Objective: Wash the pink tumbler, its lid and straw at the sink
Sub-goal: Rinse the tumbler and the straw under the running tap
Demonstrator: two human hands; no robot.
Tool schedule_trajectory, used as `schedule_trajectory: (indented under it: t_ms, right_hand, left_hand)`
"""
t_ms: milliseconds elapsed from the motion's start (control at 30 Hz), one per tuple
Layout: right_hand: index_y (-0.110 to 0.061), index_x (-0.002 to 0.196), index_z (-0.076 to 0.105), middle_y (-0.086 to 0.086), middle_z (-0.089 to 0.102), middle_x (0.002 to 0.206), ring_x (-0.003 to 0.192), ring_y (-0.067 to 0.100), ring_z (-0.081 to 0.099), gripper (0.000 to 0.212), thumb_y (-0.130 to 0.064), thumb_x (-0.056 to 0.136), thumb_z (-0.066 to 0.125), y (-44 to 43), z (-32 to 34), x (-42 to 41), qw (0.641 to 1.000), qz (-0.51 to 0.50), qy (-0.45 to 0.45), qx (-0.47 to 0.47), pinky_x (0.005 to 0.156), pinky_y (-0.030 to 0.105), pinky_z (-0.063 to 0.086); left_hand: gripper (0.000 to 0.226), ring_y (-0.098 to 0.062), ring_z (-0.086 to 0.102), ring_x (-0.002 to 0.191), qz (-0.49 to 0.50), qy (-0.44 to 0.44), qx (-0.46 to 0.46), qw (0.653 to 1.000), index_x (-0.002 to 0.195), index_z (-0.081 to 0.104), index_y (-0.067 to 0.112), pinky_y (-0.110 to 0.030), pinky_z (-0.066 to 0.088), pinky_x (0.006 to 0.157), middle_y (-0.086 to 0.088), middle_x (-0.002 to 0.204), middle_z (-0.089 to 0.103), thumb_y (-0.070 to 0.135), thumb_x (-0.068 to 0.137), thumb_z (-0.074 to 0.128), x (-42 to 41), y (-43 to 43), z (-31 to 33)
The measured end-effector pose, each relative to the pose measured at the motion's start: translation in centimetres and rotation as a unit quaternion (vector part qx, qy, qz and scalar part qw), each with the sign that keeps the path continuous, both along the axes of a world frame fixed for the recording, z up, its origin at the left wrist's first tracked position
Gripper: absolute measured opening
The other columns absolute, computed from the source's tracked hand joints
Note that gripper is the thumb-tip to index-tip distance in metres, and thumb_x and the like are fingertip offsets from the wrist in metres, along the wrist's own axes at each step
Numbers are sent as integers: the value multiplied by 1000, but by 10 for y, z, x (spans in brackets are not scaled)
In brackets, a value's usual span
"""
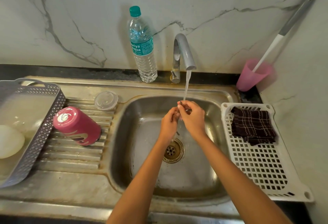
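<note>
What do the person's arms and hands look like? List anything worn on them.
Both forearms are bare from the bottom edge of the picture up to the wrists: no sleeves show. The left hand and right hand wear no gloves, and no watch, bracelet or ring can be seen. Both hands are wet, under the tap's stream. No markings are visible.

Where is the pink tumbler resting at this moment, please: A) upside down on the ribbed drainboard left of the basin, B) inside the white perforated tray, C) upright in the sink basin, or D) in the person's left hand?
A: the pink tumbler stands base-up on the ribbed drainboard, beside the grey basket, while both hands hold the straw under the tap's stream.
</note>
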State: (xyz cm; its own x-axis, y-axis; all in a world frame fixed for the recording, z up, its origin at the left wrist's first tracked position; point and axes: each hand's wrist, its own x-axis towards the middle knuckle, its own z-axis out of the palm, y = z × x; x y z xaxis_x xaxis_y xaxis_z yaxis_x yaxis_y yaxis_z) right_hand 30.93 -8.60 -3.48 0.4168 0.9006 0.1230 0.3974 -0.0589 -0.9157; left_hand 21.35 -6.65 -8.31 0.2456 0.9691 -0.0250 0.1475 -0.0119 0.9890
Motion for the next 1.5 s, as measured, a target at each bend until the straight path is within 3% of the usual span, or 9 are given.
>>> schedule_trajectory:
  t_ms: [200, 367, 667, 833, 933, 1167, 1300, 1367, 1500]
  right_hand:
    - [-17, 104, 72, -2, 70, 97, 87, 6, 67, 16, -12, 91, 64, -5, 0, 2, 1000, -11, 18, 8, 82, 26, 57]
    - [-17, 104, 71, -2, 70, 98, 87, 6, 67, 15, -14, 92, 63, -4, 1, 6, 999, -19, 36, 1, 80, 21, 56]
    - [-17, 101, 63, 0, 72, 92, 87, 15, 70, 8, -20, 96, 58, 32, 35, 30, 962, -106, 250, -4, 79, 28, 58]
    - [-9, 118, 52, 9, 67, 94, 84, 20, 69, 26, -2, 93, 58, 33, 23, 45, 890, -129, 436, -35, 73, 26, 59]
    - [-5, 103, 51, 11, 62, 88, 79, 21, 67, 11, 2, 95, 51, 26, -3, 45, 829, -166, 527, -83, 72, 27, 58]
    - [2, 83, 48, 17, 56, 79, 50, 21, 65, 24, 8, 97, 30, 10, -57, 32, 728, -237, 621, -169, 39, 24, 53]
    - [3, 99, 52, 15, 58, 82, 72, 21, 62, 18, 0, 101, 34, 6, -61, 17, 743, -213, 599, -209, 51, 22, 56]
    - [-2, 111, 52, 15, 59, 94, 91, 25, 61, 21, -4, 102, 33, 4, -60, 11, 795, -157, 526, -260, 72, 27, 56]
    - [-16, 119, 57, 4, 55, 109, 99, 24, 60, 29, -10, 97, 39, -5, -55, 8, 919, -31, 167, -357, 92, 39, 53]
  left_hand:
    - [29, -12, 64, 94, -8, 18, 8, 1000, 117, 64, 8, -26, 52, 83, -4, 103, 70, -2, 98, 44, 1, 0, 1]
    - [28, -13, 65, 100, -22, 25, 7, 999, 118, 63, 11, -28, 52, 87, -1, 106, 70, 3, 100, 44, 4, 0, 3]
    - [25, -7, 58, 72, -30, 29, -84, 996, 100, 64, 9, -20, 47, 72, 3, 79, 63, 18, 105, 42, -8, -13, -1]
    - [6, -3, 52, 55, 92, -63, -119, 987, 100, 64, 12, -19, 45, 55, 1, 73, 64, 15, 96, 60, -29, -4, 16]
    - [6, -8, 57, 52, 107, -8, -96, 990, 94, 66, 12, -23, 51, 57, -6, 79, 72, 15, 90, 70, -37, 9, 25]
    - [18, -24, 72, 91, 9, -65, -103, 993, 109, 67, 8, -31, 58, 86, -13, 107, 71, 5, 91, 66, -23, 22, 62]
    - [22, -23, 70, 101, -7, -116, -84, 990, 116, 65, 3, -33, 55, 93, -12, 113, 69, 12, 98, 57, -3, 16, 60]
    - [20, -20, 70, 98, 2, -97, -71, 993, 113, 67, 4, -37, 55, 94, -6, 109, 70, 10, 98, 58, 6, 16, 57]
    - [15, -17, 68, 82, 15, -28, -7, 999, 97, 71, 16, -40, 57, 87, 1, 97, 71, 9, 96, 58, 15, 17, 56]
